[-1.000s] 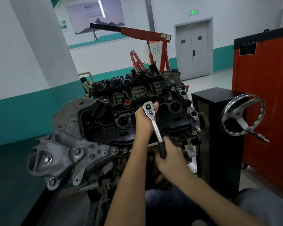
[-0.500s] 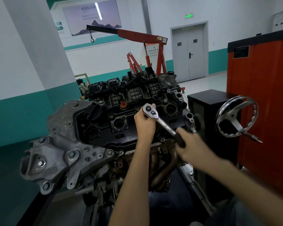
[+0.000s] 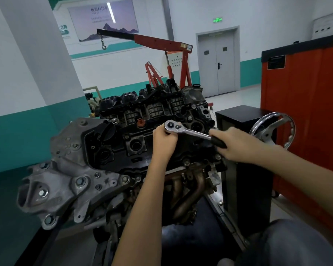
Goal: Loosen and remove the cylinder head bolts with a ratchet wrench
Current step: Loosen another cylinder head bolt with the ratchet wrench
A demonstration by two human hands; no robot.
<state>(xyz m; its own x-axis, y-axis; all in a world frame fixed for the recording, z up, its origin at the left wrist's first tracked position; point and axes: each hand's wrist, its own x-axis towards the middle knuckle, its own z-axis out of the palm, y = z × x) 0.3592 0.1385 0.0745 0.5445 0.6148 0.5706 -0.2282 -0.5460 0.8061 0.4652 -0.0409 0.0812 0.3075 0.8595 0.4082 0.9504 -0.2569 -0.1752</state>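
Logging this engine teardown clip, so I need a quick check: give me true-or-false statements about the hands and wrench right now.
1. The right hand holds the black handle of the silver ratchet wrench. True.
2. The left hand rests on the chrome handwheel. False: it grips the wrench's head, over the black engine cover.
3. The wrench's handle points toward the person's left. False: it points right.
4. A red engine hoist stands behind the engine. True.
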